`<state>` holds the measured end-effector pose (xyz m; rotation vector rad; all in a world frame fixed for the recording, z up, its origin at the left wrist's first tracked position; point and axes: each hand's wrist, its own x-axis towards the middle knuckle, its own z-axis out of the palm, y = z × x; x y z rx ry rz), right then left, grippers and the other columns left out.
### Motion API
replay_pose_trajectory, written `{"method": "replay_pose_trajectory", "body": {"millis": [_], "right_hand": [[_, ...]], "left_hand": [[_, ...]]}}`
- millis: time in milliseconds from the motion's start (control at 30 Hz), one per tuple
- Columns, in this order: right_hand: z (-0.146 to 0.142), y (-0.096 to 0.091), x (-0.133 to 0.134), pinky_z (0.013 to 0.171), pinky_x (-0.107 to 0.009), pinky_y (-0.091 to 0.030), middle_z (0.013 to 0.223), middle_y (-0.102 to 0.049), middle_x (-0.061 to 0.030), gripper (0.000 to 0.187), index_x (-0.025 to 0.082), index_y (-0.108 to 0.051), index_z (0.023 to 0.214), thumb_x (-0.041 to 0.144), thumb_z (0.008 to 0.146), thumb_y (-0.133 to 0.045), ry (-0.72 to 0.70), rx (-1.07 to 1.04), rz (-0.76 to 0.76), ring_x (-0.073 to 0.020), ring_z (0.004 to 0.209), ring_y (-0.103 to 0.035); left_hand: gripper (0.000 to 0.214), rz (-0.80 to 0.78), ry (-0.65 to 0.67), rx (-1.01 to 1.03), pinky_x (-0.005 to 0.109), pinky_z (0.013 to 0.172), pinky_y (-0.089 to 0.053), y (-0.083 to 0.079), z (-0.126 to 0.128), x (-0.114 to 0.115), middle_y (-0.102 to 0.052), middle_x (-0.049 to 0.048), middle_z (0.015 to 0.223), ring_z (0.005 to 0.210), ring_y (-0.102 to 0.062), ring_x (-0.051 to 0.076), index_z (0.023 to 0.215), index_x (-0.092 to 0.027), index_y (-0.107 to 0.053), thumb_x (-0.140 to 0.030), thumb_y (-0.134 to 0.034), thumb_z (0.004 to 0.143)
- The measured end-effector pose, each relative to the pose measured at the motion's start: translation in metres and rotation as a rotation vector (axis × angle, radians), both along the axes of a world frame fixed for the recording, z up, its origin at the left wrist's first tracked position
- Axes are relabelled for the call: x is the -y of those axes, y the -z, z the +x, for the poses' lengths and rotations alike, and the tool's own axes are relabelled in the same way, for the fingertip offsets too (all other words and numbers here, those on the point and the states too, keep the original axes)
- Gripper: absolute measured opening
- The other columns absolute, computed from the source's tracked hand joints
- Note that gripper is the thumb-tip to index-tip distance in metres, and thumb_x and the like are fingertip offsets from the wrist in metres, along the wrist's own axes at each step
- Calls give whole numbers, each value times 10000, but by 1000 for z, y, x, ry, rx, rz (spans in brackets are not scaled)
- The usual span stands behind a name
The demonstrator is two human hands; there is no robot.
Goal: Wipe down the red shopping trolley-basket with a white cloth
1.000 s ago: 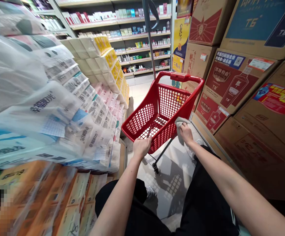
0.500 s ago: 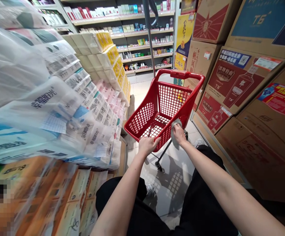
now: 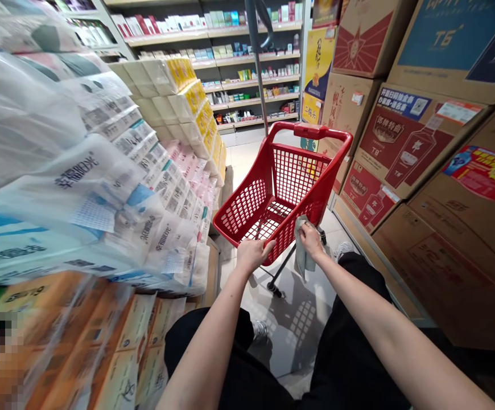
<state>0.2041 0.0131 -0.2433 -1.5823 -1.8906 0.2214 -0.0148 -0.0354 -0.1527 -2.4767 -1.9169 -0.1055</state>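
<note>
Cloth (image 3: 302,261) and right grip (image 3: 311,242) have shifted along the red cart (image 3: 307,205) toward the left grip (image 3: 252,254).
Head view: right grip bunches the limp, light cloth against the red cart's outside; left grip curls over its rim, likely stiff plastic, a sound hold. Most fingertips are hidden; the pole (image 3: 260,85) beyond the cart is cut off.

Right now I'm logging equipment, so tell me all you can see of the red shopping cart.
The shopping cart is glossy red and plastic-looking, with gridded walls, a raised looped handle at its far end and dark legs on casters. It stands on the floor between wrapped packs and stacked cartons. The left hand grips its near rim; the right hand holds a grey cloth apparently against its outer side.
</note>
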Motion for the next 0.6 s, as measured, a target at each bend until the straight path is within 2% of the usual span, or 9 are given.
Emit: {"method": "replay_pose_trajectory", "body": {"millis": [133,300,500,533,600], "right_hand": [[-1,-13,-15,849,-307,-446,1086,-615,-108,305,181,-602,1031,115,847,-368,-55,108,-15,-201,967,-565],[5,-16,-11,835,-272,-441,1005,-633,-92,255,167,-622,882,145,857,-370,-154,90,-59,-183,929,-575],[12,-15,-15,787,-283,-455,994,-634,-114,293,153,-606,904,155,848,-319,110,17,-43,-193,888,-589],[13,-16,-19,770,-282,-455,965,-641,-111,291,155,-607,906,146,838,-325,115,38,-40,-194,867,-593],[14,-17,-28,716,-274,-451,877,-653,-103,301,149,-609,921,124,821,-327,23,137,-44,-192,788,-597]], "left_hand": [[643,-2,6,-20,281,696,-383,1,-6,-2,-692,71,727,767,-626,204,814,-229,-699,-632,-205,895],[530,-6,14,-55,277,709,-383,2,-18,-9,-701,47,759,747,-630,192,951,-273,-682,-627,-295,879],[449,-58,76,-90,276,734,-382,0,-33,-16,-705,35,751,737,-639,185,956,-270,-670,-601,-384,856],[436,-65,75,-91,274,735,-382,0,-34,-16,-704,34,743,736,-639,184,953,-271,-672,-588,-387,859],[405,-73,70,-85,266,732,-381,-1,-36,-14,-700,30,730,740,-638,180,956,-282,-672,-559,-392,867]]}}
